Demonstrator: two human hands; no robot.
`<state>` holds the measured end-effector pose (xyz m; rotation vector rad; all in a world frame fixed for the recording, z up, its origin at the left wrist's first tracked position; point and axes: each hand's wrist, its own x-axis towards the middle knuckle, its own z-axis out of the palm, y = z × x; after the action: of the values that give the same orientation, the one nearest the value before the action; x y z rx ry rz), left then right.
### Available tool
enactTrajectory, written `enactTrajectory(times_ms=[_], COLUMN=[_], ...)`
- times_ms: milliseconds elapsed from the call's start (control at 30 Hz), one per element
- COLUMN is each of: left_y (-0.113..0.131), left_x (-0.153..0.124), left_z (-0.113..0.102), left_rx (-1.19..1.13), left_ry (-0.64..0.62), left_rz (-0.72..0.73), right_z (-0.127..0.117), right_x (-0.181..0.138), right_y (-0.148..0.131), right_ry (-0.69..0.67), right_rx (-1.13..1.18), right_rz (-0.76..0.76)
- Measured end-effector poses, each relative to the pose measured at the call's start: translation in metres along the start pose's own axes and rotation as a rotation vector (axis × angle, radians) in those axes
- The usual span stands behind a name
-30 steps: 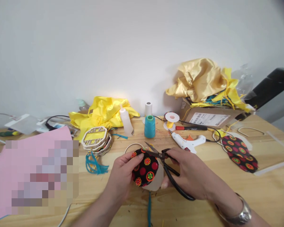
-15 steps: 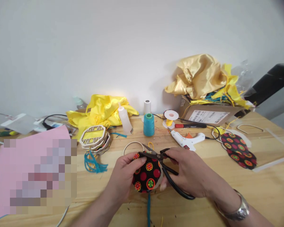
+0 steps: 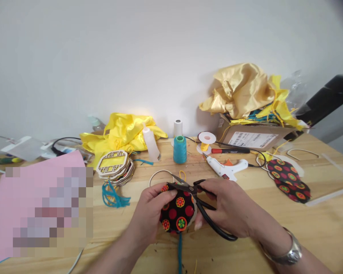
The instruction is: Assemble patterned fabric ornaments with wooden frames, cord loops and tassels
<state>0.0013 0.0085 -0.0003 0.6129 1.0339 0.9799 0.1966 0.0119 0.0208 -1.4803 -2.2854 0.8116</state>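
Observation:
My left hand grips a round piece of black fabric with red dots and orange flowers, thumb on top. A pale backing shows along its right side, and a teal cord hangs below it. My right hand is closed on black-handled scissors. The blades point left across the fabric's top edge, slightly apart. Just behind the fabric lie a pale ring and a small yellow loop.
Behind my hands stand a teal thread cone and a glue bottle. A white glue gun lies to the right, near patterned fabric pieces. Stacked wooden frames sit left. A cardboard box holds shiny cloth.
Almost nothing differs. My hands, the fabric and the scissors keep nearly the same place; the scissors' lower handle sits very slightly farther right.

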Motion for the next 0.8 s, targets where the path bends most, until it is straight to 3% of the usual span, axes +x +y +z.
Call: enactTrajectory(times_ms=[800], left_y=[0.0002], left_x=[-0.0003], left_z=[-0.0004], left_rx=[0.008], left_ry=[0.018], left_rz=[0.004], right_z=[-0.0023], right_x=[0.0002], right_y=[0.0019], right_ry=[0.003], right_rx=[-0.008], right_rz=[0.006])
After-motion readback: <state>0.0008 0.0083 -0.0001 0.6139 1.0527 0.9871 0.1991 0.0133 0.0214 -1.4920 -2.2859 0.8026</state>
